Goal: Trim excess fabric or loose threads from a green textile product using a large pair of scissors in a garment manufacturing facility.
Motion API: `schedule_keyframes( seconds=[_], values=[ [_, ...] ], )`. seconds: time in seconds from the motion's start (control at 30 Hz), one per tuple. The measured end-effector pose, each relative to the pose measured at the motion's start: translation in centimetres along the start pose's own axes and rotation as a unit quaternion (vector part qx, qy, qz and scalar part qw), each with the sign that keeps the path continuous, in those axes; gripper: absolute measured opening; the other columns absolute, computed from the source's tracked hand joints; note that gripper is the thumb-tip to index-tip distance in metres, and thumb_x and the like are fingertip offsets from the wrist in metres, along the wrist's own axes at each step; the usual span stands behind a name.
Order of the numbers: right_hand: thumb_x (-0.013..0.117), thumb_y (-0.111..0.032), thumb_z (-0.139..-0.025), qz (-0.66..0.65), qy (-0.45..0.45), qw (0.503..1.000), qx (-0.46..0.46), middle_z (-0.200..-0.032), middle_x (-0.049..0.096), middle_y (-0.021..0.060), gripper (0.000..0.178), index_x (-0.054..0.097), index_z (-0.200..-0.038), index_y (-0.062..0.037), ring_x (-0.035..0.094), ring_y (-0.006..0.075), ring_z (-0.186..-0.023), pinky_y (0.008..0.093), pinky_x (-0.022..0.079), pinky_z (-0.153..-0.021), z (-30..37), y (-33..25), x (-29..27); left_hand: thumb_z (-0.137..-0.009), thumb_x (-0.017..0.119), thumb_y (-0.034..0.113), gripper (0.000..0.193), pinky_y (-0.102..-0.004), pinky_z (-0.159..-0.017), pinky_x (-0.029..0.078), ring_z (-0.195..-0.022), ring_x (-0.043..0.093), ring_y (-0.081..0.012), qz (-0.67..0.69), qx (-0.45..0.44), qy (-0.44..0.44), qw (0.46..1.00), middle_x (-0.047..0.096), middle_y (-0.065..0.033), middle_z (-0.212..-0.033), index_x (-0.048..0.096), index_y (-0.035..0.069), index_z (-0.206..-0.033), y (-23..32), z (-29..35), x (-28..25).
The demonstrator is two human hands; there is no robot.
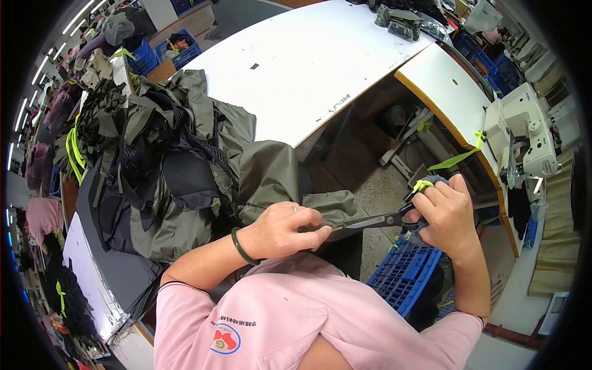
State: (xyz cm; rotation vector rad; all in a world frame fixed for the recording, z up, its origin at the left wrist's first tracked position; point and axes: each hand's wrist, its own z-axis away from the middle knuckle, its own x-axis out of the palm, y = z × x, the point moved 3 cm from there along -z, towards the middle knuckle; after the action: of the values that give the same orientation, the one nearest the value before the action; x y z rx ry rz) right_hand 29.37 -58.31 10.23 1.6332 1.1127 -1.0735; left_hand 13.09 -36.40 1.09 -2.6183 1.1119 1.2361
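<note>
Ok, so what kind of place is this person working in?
Most likely a garment or bag sewing workshop. A sewing machine stands at the right, olive fabric pieces are heaped on the white table, and the right hand holds scissors at the fabric gripped by the left hand.

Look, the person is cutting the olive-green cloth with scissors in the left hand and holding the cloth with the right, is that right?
Not quite. The head view shows the scissors in the right hand, while the left hand holds the olive-green cloth.
</note>
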Motion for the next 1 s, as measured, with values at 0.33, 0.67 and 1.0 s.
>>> schedule_keyframes(
  seconds=[0.33,0.67,1.0],
  values=[
    [0.08,-0.016,-0.066,-0.034,0.013,0.999,0.004,-0.066,0.055,0.0036,0.024,0.056,-0.069,-0.011,0.053,0.0204,-0.064,0.0362,0.034,-0.068,0.2,-0.2,0.9,-0.072,0.069,0.013,0.026,-0.0287,-0.053,0.046,-0.06,0.056,-0.0146,0.005,0.003,0.005,1.0,0.055,-0.0021,-0.085,0.066,0.013,-0.098,0.0,-0.1,0.2],
    [0.08,-0.017,-0.066,-0.058,0.017,0.997,0.042,-0.065,0.056,0.0047,0.024,0.057,-0.07,-0.0095,0.054,0.0215,-0.063,0.0373,0.034,-0.069,0.4,0.0,0.6,-0.073,0.068,0.012,0.025,-0.0287,-0.051,0.045,-0.059,0.055,-0.0145,0.011,0.004,0.006,1.0,0.055,-0.002,-0.085,0.066,0.013,-0.098,0.0,-0.1,0.2],
    [0.08,-0.016,-0.065,-0.032,-0.008,0.999,0.02,-0.065,0.054,0.0045,0.024,0.057,-0.07,-0.0105,0.054,0.0208,-0.063,0.0376,0.034,-0.07,0.7,0.1,0.5,-0.072,0.07,0.013,0.026,-0.0287,-0.051,0.045,-0.06,0.056,-0.0146,0.007,0.006,0.005,1.0,0.055,-0.0021,-0.084,0.066,0.012,-0.098,0.1,-0.2,0.2]
  ],
)
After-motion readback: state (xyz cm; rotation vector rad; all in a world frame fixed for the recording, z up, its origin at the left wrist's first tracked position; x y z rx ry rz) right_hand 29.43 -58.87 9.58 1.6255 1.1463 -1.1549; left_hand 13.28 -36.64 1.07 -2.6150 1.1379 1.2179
